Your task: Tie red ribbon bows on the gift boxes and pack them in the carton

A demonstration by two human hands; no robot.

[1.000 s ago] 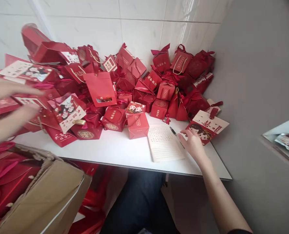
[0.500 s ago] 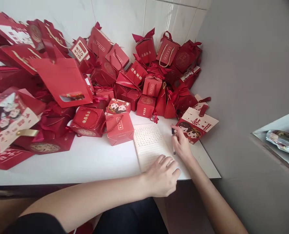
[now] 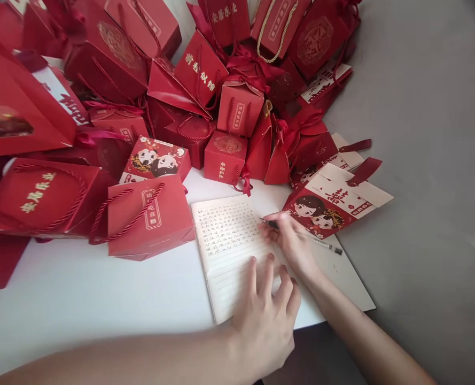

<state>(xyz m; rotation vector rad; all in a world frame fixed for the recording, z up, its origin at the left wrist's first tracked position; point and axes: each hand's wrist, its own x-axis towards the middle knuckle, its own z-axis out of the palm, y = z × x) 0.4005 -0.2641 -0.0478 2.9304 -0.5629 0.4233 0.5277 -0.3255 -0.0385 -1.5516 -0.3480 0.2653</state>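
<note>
An open notebook (image 3: 225, 272) lies on the white table, its upper lines filled with rows of small handwriting. My left hand (image 3: 267, 315) rests on the lower part of the page with fingers spread, holding nothing. My right hand (image 3: 295, 243) grips a slim pen (image 3: 328, 245) at the page's right side. The pen's dark tip points left, close to the ends of the written rows; whether it touches the paper I cannot tell. Just beyond my right hand sits a red and cream gift box (image 3: 325, 206) with two cartoon faces.
Red gift boxes are heaped across the back and left of the white table (image 3: 101, 299). A red box with rope handles (image 3: 151, 219) stands just left of the notebook. A grey panel (image 3: 429, 160) rises along the right.
My right hand has picked up the pen from beside the notebook and brought it to the page. The left hand has spread its fingers on the paper. The view has moved closer.
</note>
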